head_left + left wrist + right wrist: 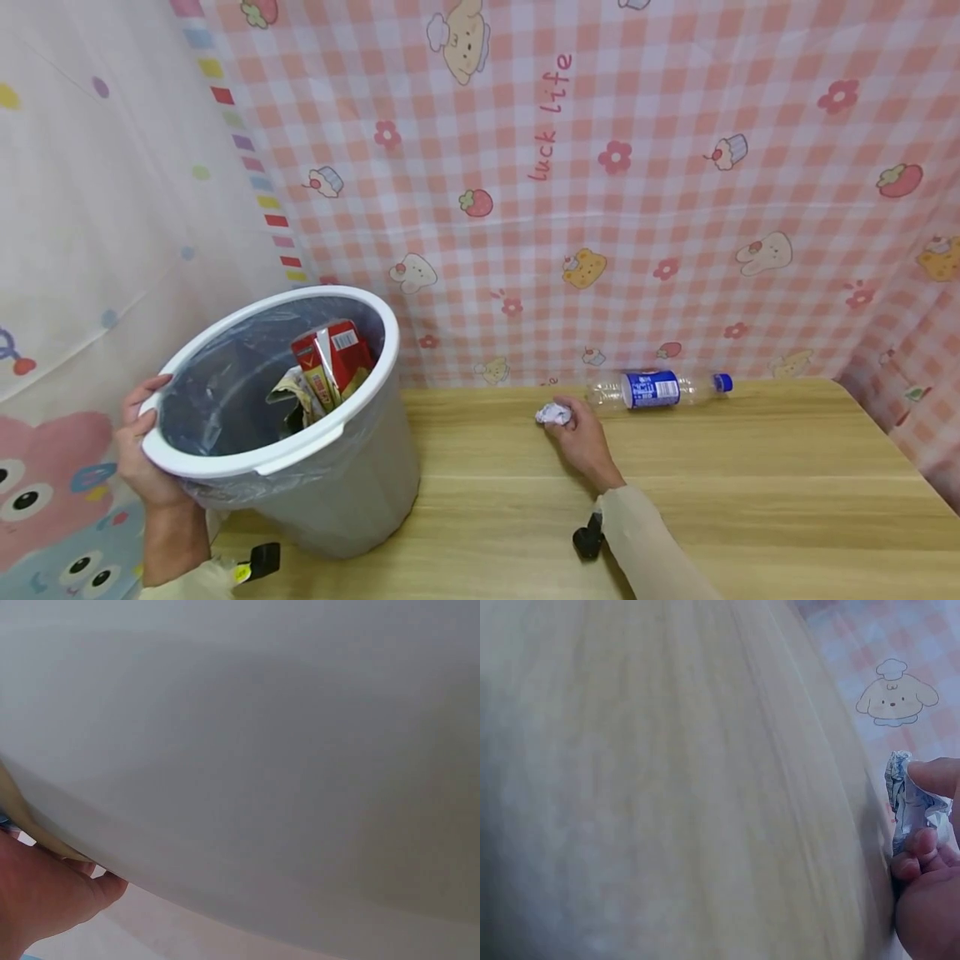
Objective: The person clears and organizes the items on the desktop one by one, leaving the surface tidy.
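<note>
A grey trash can (352,492) with a white rim and a clear plastic liner stands tilted at the left of the table. My left hand (146,450) grips its rim on the left side; the left wrist view shows mostly the can's wall (247,765). Inside lie a red box (348,354) and a crumpled piece of printed paper or wrapper (295,390). Between its thumb and fingers my right hand (581,442) pinches a crumpled paper ball (911,806), just above or on the table near its back edge. A clear plastic bottle (693,388) lies right of that hand.
The wooden table (720,500) extends to the right and front. Behind it hangs a pink checked curtain (525,250); a white patterned curtain (112,208) hangs at the left. The bottle has a blue label (651,389) and a blue cap (722,382).
</note>
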`<state>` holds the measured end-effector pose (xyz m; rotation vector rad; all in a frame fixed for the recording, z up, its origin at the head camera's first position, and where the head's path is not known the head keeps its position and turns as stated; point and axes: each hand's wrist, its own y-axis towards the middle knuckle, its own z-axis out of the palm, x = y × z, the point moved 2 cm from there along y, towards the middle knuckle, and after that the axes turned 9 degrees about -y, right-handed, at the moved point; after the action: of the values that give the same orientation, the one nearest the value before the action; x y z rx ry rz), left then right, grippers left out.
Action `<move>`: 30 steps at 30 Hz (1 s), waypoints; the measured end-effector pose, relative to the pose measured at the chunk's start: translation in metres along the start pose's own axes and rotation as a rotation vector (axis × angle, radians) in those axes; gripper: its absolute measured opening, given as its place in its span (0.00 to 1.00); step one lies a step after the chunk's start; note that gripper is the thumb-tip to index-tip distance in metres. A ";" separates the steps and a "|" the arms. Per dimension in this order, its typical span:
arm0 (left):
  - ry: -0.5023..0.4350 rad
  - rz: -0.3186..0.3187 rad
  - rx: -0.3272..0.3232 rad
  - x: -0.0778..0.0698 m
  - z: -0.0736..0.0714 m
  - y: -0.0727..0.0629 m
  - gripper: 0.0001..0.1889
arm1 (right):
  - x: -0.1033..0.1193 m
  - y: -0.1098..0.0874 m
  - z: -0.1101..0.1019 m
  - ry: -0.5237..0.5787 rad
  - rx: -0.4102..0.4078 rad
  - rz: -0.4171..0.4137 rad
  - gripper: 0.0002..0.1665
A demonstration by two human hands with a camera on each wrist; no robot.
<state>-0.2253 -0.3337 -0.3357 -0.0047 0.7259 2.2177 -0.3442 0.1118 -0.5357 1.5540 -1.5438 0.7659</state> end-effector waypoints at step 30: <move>-0.020 -0.014 0.036 -0.001 0.000 -0.001 0.20 | 0.068 0.002 -0.019 0.134 0.010 -0.175 0.30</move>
<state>-0.2241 -0.3334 -0.3362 0.0305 0.7528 2.1875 -0.3395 0.0934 -0.4672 1.5879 -1.2910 0.7628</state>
